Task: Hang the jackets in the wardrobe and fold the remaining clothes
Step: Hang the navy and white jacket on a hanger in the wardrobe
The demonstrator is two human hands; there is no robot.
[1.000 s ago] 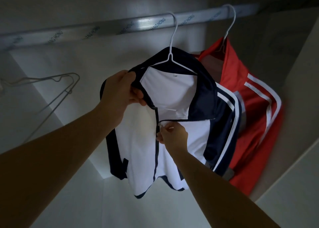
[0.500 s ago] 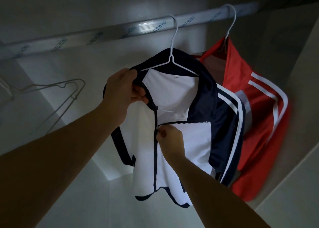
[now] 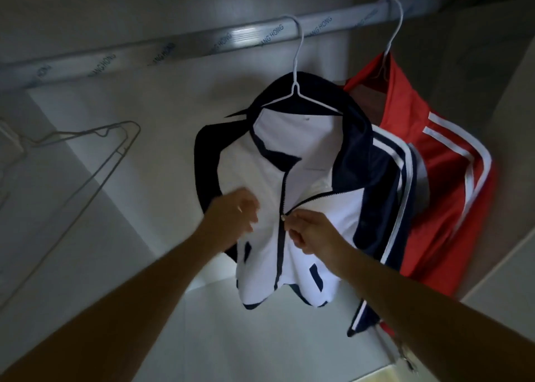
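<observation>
A white and navy jacket (image 3: 321, 150) hangs on a white hanger (image 3: 295, 86) from the wardrobe rail (image 3: 173, 46). Its zip is closed up to about mid-chest and the collar lies open. My right hand (image 3: 312, 231) pinches the zip pull at the jacket's front. My left hand (image 3: 231, 219) is blurred, just left of the zip over the white front panel, with fingers loose and nothing in them. A red jacket (image 3: 451, 196) with white stripes hangs on a second hanger directly behind and to the right.
Bare wire hangers (image 3: 95, 161) hang at the left end of the rail. The wardrobe's pale back wall and a side panel (image 3: 506, 237) at the right enclose the space. A shelf edge (image 3: 434, 367) shows at the bottom right.
My left hand has let go of the collar and dropped down to the jacket's front. The collar has fallen open. My right hand stays on the zip pull.
</observation>
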